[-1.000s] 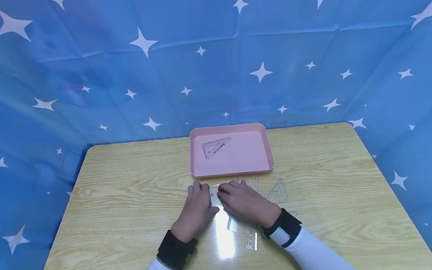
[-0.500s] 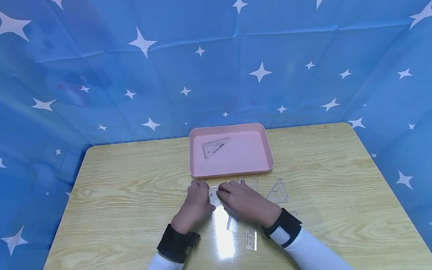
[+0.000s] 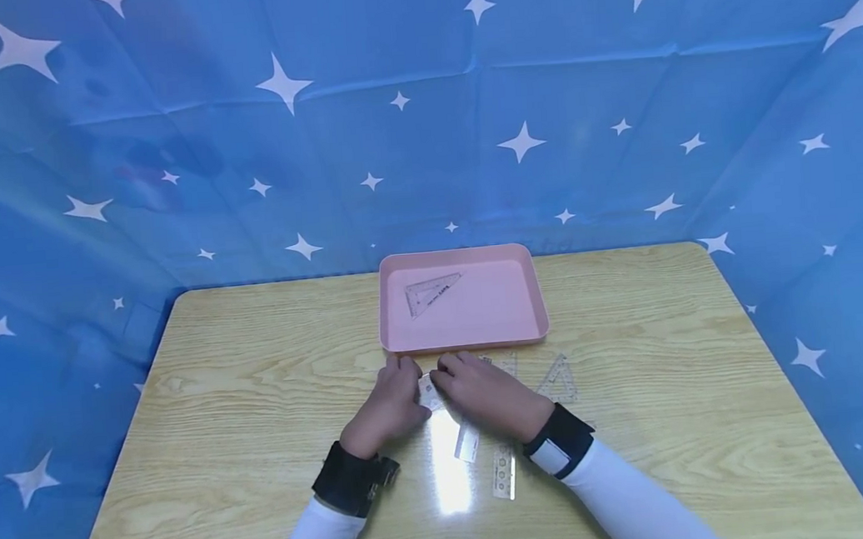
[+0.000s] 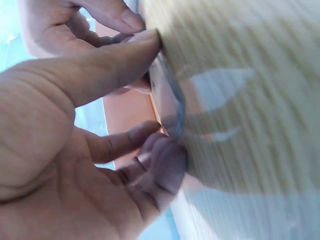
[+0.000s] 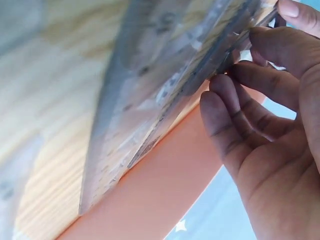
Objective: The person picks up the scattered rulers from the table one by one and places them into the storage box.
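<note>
My left hand (image 3: 384, 406) pinches the left side of a small clear plastic protractor (image 3: 429, 393) in front of the pink tray. In the left wrist view, thumb and fingers sit at the curved edge of the protractor (image 4: 167, 100), which is tilted. My right hand (image 3: 489, 395) pinches its other side with thumb and index finger and covers much of it. Under and beside the right hand lie a clear ruler (image 3: 467, 442), a second ruler with round cutouts (image 3: 502, 473) and a partly hidden clear piece (image 3: 508, 364).
The pink tray (image 3: 494, 311) stands at the back of the wooden table (image 3: 259, 382) with a clear set square (image 3: 431, 294) inside. Another clear set square (image 3: 559, 380) lies right of my right hand. A blue starry cloth (image 3: 393, 155) hangs behind the table.
The protractor has tipped and its rounded outline shows less. My right hand has shifted slightly toward the tray, and my left hand has moved a little with its thumb.
</note>
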`<action>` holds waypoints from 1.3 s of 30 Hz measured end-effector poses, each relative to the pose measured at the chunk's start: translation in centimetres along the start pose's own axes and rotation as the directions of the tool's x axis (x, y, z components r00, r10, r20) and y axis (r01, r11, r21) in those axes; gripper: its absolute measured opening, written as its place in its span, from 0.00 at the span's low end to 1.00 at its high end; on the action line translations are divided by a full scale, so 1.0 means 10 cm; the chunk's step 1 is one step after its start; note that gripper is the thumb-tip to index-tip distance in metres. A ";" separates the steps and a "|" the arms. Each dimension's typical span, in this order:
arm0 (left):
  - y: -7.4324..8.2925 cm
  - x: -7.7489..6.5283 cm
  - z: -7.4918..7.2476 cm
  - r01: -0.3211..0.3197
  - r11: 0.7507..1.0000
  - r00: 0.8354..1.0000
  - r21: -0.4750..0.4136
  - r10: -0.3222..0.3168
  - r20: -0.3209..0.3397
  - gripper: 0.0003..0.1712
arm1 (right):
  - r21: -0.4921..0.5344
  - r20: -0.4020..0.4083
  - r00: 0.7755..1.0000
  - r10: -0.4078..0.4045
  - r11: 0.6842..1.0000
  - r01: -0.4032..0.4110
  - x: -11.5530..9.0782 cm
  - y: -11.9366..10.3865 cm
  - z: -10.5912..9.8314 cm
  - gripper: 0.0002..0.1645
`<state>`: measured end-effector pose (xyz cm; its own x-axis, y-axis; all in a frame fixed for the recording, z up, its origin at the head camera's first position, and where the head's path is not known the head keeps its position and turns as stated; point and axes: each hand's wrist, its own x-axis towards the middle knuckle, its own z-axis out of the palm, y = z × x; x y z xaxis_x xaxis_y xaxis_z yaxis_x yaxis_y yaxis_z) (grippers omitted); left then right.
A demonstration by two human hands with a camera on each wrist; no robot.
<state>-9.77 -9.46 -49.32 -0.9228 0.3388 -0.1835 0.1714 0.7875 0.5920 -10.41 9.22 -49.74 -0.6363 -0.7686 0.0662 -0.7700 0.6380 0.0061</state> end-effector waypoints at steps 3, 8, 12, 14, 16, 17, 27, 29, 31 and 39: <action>-0.01 0.00 0.00 -0.029 0.999 1.000 0.022 0.029 -0.006 0.25 | -0.040 0.015 1.000 -0.012 0.999 0.012 0.01 0.02 0.00 0.24; -0.02 -0.03 0.00 -0.069 0.996 0.997 0.047 0.070 -0.023 0.27 | -0.098 0.038 0.999 -0.038 0.994 0.041 0.03 0.03 -0.01 0.24; -0.03 -0.06 0.02 -0.057 0.997 0.997 0.041 0.059 -0.040 0.31 | -0.127 0.042 0.997 -0.065 0.989 0.070 0.04 0.03 -0.02 0.25; -0.04 -0.08 0.02 -0.059 0.997 0.996 0.054 0.062 -0.056 0.32 | -0.136 0.044 0.996 -0.079 0.987 0.085 0.05 0.04 -0.01 0.25; -0.05 -0.09 0.03 -0.081 0.993 0.994 0.083 0.087 -0.073 0.30 | -0.146 0.048 0.995 -0.087 0.985 0.094 0.05 0.04 -0.01 0.25; -0.06 -0.09 0.03 -0.101 0.989 0.991 0.111 0.110 -0.079 0.28 | -0.150 0.053 0.995 -0.089 0.984 0.096 0.06 0.04 -0.01 0.25; -0.10 -0.11 0.04 -0.342 0.794 0.884 0.503 0.453 -0.116 0.12 | -0.084 0.059 0.996 -0.061 0.994 0.066 0.05 0.04 -0.03 0.21; -0.10 -0.12 0.05 -0.357 0.739 0.852 0.572 0.509 -0.126 0.07 | -0.046 0.047 0.998 -0.049 0.998 0.051 0.05 0.04 -0.03 0.22; -0.10 -0.13 0.06 -0.358 0.699 0.828 0.620 0.544 -0.135 0.05 | -0.030 0.034 0.999 -0.043 0.999 0.044 0.05 0.05 -0.02 0.21; -0.08 -0.16 0.06 -0.342 0.673 0.830 0.656 0.544 -0.125 0.11 | -0.110 -0.002 0.998 -0.062 0.992 0.062 0.08 0.02 0.01 0.18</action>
<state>-8.20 -10.30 -50.01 -0.7158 0.6452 0.2672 0.6574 0.7516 -0.0537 -11.10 8.77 -49.77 -0.5869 -0.8068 0.0680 -0.7980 0.5906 0.1202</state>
